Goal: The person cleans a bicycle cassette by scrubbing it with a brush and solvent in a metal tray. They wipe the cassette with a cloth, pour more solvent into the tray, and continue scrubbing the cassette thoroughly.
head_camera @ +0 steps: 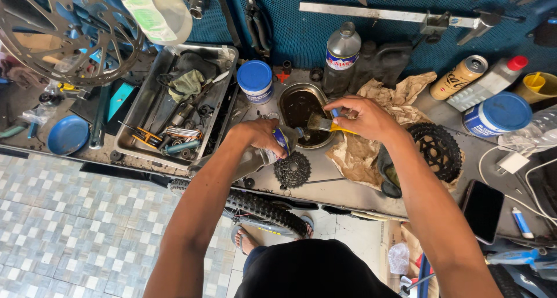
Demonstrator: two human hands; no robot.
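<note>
My left hand grips a plastic bottle tilted sideways, its mouth pointing toward a metal bowl of dark liquid. My right hand holds a yellow-handled paintbrush over the bowl's right rim, bristles close to the bottle's mouth. A small black bicycle cassette lies on the bench just below the bottle. A larger black cassette rests on crumpled brown paper to the right of my right forearm.
A metal tray of tools sits left of the bowl. Blue-lidded tubs, a clear bottle, a can and a dark phone stand around. A bicycle tyre and tiled floor lie below the bench.
</note>
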